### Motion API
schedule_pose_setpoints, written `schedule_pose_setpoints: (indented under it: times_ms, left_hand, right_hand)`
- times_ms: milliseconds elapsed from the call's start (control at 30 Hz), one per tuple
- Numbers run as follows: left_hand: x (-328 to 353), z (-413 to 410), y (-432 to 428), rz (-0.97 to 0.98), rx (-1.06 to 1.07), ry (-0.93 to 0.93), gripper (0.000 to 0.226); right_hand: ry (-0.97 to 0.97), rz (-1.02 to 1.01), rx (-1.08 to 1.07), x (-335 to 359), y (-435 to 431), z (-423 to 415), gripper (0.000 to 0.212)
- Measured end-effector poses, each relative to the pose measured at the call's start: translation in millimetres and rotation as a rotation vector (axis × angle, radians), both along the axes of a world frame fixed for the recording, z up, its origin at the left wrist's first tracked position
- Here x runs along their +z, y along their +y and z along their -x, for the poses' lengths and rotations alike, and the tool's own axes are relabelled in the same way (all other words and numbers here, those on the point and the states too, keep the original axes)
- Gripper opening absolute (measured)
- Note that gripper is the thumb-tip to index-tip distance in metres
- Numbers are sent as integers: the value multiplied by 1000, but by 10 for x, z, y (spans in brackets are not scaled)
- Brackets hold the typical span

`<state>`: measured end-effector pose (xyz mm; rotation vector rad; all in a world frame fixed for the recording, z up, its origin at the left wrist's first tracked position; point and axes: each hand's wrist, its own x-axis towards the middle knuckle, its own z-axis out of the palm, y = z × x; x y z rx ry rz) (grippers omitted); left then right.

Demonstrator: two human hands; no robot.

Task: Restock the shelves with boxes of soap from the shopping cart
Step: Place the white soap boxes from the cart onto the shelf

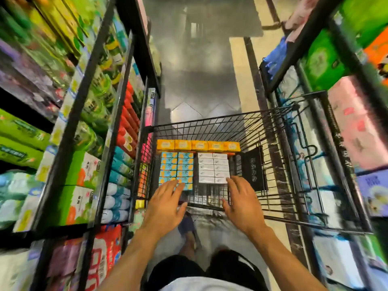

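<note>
Both hands reach forward from 6 o'clock, palms down and fingers spread, holding nothing. The left hand (168,200) lies at 7 o'clock from the load, its fingertips over the nearest blue-and-orange boxes (176,168) (contact cannot be told). The right hand (241,199) is at 5 o'clock from the load, its fingertips by the near corner of the white boxes (213,168). The two hands are apart, with bare cart wire between them.

The shopping cart (210,122) fills the middle of the head view. Its soap sits in three groups: a row of orange boxes (198,145) along the far wall at 12 o'clock, the blue-and-orange block below it on the left, and the white block just beside that on the right. A black panel (253,166) stands at 3 o'clock inside the basket. Left shelves (69,133) at 9 o'clock and right shelves (310,34) at 2 o'clock carry blurred packs. Grey floor (199,70) runs toward 12 o'clock.
</note>
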<state>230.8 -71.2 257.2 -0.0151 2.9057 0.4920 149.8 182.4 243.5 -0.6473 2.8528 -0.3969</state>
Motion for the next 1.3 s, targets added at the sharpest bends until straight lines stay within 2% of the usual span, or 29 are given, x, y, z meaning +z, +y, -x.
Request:
schedule_pose_setpoints:
  times_ms: [167,367,533,633,733,900,1033,1200,1300]
  left_hand:
    - [-531,796,29,-40,-72,-126,62]
    - [-1530,1442,293,-17,-157,-257,60]
    - [-2489,1729,514,11,-178,-390,57]
    - [-3043,1800,588,-27,-155,-457,57]
    - [-3483,1862,598,-12,-162,-419,52]
    - [-3823,1923,568,151,-253,-278,48]
    - [-3931,1928,600,205,-293,-289,49]
    - [-3939,1896,617,154,-242,-271,63]
    - [-3784,1945,600,37,-161,-261,58]
  right_hand:
    - [-96,-15,-76,-511,17,455,56]
    - [-287,-12,-143,-1402,56,968,57]
    - [-517,-33,-128,-2367,119,1278,60]
    - [-564,-58,-91,-2838,142,1471,64]
    - [-573,-63,-82,-3279,161,1621,63]
    - [-395,-73,-19,-3696,220,1655,53]
    - [-377,-160,60,-3815,205,1643,55]
    - [-377,-197,97,-3809,219,1652,59]
    - [-407,-128,110,-3629,221,1729,58]
